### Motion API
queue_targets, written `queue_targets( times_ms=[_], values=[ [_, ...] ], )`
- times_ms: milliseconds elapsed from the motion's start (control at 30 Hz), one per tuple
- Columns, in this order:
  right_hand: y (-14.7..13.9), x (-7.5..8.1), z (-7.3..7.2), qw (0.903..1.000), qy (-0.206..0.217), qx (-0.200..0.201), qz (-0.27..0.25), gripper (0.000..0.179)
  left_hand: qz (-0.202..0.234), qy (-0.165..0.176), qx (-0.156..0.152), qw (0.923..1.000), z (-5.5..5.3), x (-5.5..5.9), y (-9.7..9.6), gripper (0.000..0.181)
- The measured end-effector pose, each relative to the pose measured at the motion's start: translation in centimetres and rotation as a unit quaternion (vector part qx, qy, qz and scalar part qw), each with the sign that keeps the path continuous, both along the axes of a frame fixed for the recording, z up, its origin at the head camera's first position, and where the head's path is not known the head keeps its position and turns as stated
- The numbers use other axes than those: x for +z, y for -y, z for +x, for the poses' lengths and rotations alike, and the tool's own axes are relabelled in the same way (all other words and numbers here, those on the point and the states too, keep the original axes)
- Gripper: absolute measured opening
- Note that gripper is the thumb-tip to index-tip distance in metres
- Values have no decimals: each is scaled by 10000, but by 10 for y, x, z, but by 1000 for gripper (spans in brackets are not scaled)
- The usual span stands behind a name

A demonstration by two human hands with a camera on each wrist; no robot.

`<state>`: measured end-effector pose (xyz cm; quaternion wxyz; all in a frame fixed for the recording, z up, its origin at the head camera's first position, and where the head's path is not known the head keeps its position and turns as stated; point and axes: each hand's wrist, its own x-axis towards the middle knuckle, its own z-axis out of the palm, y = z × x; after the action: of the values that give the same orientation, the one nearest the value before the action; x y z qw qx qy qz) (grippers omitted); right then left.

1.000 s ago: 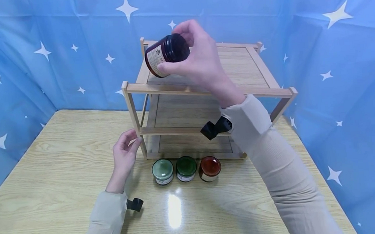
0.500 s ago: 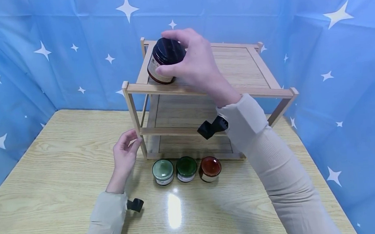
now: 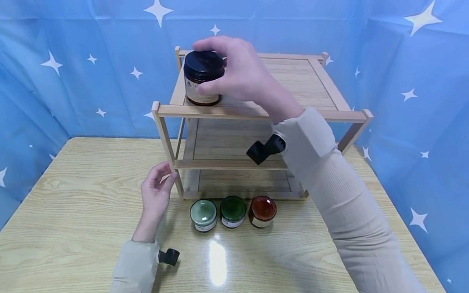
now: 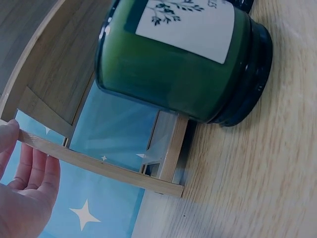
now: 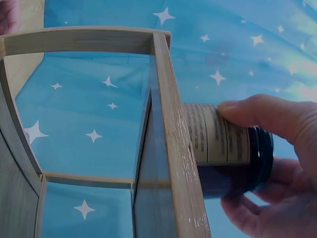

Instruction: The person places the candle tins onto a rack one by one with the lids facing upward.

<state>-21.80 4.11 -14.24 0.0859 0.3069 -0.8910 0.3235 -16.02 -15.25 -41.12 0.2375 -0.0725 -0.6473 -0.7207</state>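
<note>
My right hand [image 3: 243, 73] grips a dark amber jar [image 3: 202, 67] with a black lid, thumb across its pale label and fingers around the lid's far side. The jar stands upright at the left front of the top shelf of a wooden rack [image 3: 199, 111]. My left hand [image 3: 155, 188] pinches the rack's front left post between thumb and fingers. In front of the rack, a light green jar [image 3: 203, 214], a dark green jar [image 3: 233, 212] and a red-brown jar [image 3: 263, 210] stand in a row. A green jar [image 4: 163, 64] looms large, lid down, in the left wrist view.
The rack has a middle shelf [image 3: 234, 137] and a low shelf [image 3: 241, 180] under the top one. It stands on a light wood table [image 3: 80, 212], with a blue star-patterned curtain [image 3: 101, 47] close behind and at the sides.
My right hand has lowered the amber jar and turned it from tilted to upright at the top shelf's left front. My left hand has stayed on the post.
</note>
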Motion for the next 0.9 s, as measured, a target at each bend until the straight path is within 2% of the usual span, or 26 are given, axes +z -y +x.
queue_targets(
  times_ms=[133, 400, 667, 900],
  values=[
    [-2, -1, -4, 9994, 129, 282, -138, 60, -1, 26, 1, 10000, 0, 0, 0, 29],
    [-5, -4, -6, 9971, 365, 474, -461, 57, -42, -17, -30, 10000, 1, 0, -1, 29],
    [-13, -8, 5, 9940, 437, 130, -990, 67, -18, -7, -40, 10000, 1, 1, -2, 29],
    [-28, -8, 19, 9916, 181, 156, -1274, 63, -39, -29, -54, 10000, 1, 2, -1, 28]
  ],
)
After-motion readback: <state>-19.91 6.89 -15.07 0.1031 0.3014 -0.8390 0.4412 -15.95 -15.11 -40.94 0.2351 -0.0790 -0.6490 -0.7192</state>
